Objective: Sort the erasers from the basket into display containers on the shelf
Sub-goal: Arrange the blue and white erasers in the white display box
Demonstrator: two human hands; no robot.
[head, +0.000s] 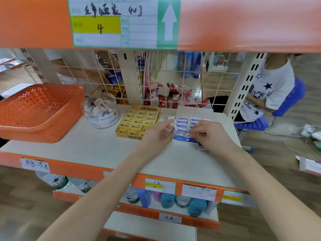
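Observation:
An orange perforated basket [36, 110] stands on the left of the white shelf [97, 150]; its inside looks bare. Right of it are a clear round tub [101, 112] of small wrapped erasers and a yellow display box [139, 121] packed with yellow erasers. At the right stands a blue-and-white display box [186, 125] with rows of blue-sleeved erasers. My left hand [158, 134] pinches a blue-and-white eraser [174, 129] at the box's left edge. My right hand [210, 133] pinches an eraser at the box's front row; the fingers hide most of it.
A wire mesh [173, 80] backs the shelf, with red-and-white boxes [173, 96] piled behind it. An orange shelf edge with a price label [112, 21] hangs overhead. Bottles [166, 200] line the shelf below. A person in a star-print shirt [267, 89] sits on a blue stool at the right.

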